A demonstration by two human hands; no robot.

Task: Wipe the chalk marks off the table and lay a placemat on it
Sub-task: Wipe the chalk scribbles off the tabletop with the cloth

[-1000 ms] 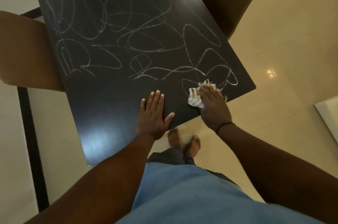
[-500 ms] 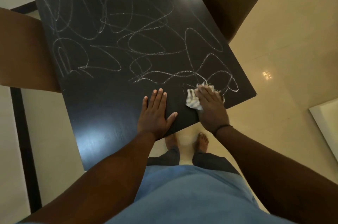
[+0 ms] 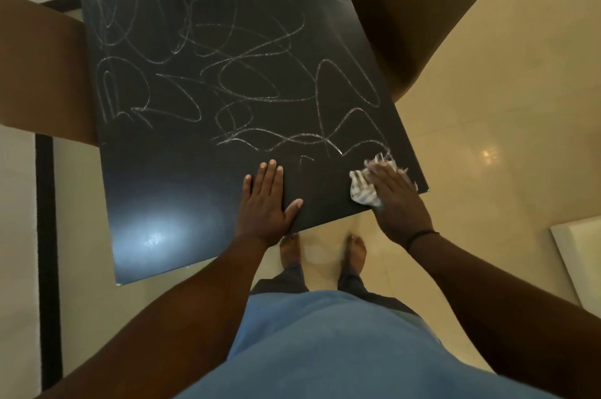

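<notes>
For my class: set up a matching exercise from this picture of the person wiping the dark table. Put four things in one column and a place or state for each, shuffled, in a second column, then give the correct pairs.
Things:
1. left hand
2. cloth
3. chalk marks
4. brown chair

Places or states:
A. scrawled over most of the table
B. pressed under the right hand at the table's near right corner
C. beside the table's right edge
D. flat, fingers straight, on the table's near edge

Pairs: 1-D, 2-B, 3-A, 4-C

- Black table (image 3: pixel 182 190) is lying flat, glossy.
- White chalk marks (image 3: pixel 234 73) are looping across its far part.
- Striped, frayed cloth (image 3: pixel 364 188) is lying crumpled at its near right corner.
</notes>
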